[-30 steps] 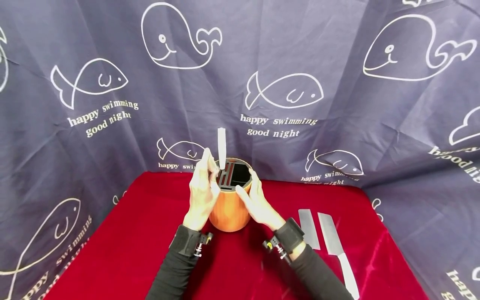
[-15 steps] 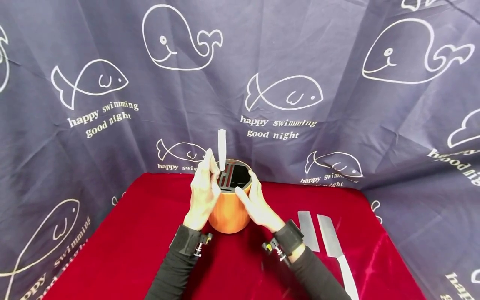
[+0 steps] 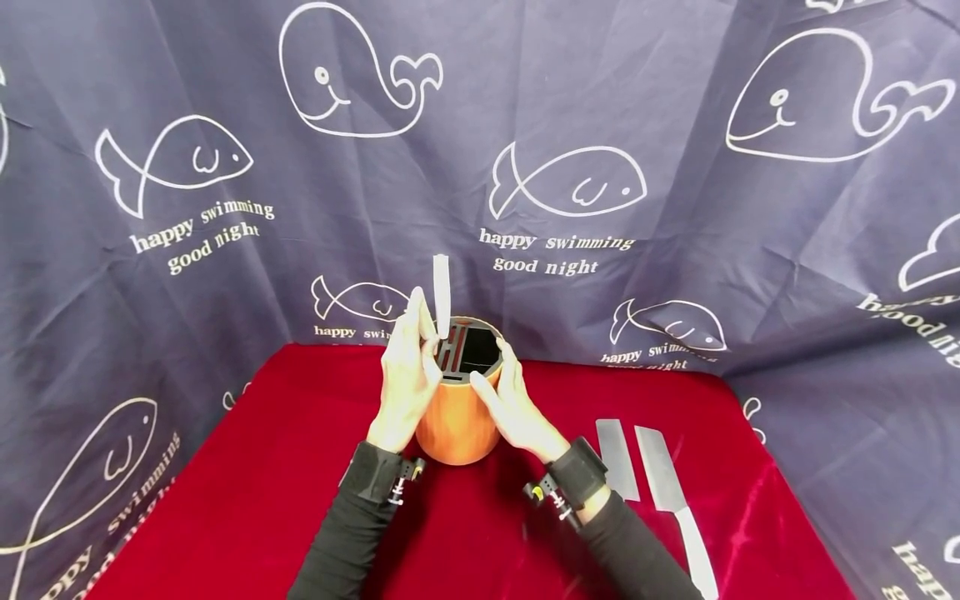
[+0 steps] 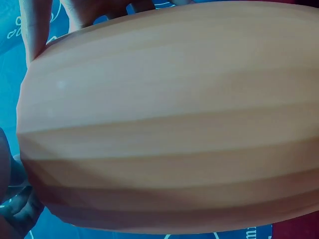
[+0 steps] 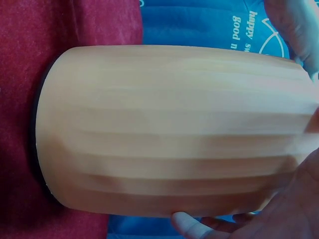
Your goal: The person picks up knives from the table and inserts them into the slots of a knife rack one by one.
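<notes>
A round wooden knife block (image 3: pixel 456 421) with a dark slotted top stands upright on the red cloth. A white knife handle (image 3: pixel 442 292) rises from the left part of its top. My left hand (image 3: pixel 405 371) holds the block's upper left side, thumb near the front rim and fingertips beside the handle. On the upper right side my right hand (image 3: pixel 517 408) grips the block, thumb at the front rim and fingers toward the back. Both wrist views are filled by the block's wood wall (image 4: pixel 169 124); my right fingers (image 5: pixel 187 225) curl along its side in the right wrist view.
Right of the block lie a broad-bladed knife with a white handle (image 3: pixel 697 546) and a second blade (image 3: pixel 617 458), whose lower end is hidden by my right forearm. The red cloth (image 3: pixel 300 467) covers the table. Behind hangs a grey-blue curtain (image 3: pixel 465 192) printed with fish.
The head view shifts slightly. My left fingertips sit a little higher beside the knife handle; the right hand's hold on the knife block looks the same.
</notes>
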`<state>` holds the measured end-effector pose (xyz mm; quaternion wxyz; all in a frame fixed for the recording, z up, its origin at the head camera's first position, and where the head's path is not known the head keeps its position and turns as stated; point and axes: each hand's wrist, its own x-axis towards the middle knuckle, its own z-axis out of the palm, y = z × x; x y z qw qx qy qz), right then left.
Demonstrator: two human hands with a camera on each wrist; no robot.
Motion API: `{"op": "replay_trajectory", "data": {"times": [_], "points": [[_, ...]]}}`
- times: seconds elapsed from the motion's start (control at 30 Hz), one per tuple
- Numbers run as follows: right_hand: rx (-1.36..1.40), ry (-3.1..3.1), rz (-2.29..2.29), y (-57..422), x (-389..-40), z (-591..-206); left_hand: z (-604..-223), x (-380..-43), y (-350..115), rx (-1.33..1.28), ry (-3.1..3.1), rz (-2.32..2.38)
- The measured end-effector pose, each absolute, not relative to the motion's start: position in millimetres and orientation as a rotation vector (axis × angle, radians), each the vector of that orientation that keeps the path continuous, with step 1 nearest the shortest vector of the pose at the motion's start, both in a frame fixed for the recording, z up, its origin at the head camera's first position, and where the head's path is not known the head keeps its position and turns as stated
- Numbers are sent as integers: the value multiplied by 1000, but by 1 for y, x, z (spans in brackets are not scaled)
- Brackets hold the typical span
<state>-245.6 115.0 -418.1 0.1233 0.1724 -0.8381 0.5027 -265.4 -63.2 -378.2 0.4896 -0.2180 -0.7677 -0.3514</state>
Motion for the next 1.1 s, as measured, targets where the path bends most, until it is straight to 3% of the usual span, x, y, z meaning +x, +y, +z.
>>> {"op": "replay_trajectory", "data": {"times": [1.1], "points": [[581, -2349, 1444, 113, -247, -420, -366, -280, -67, -608, -1971, -908]]}}
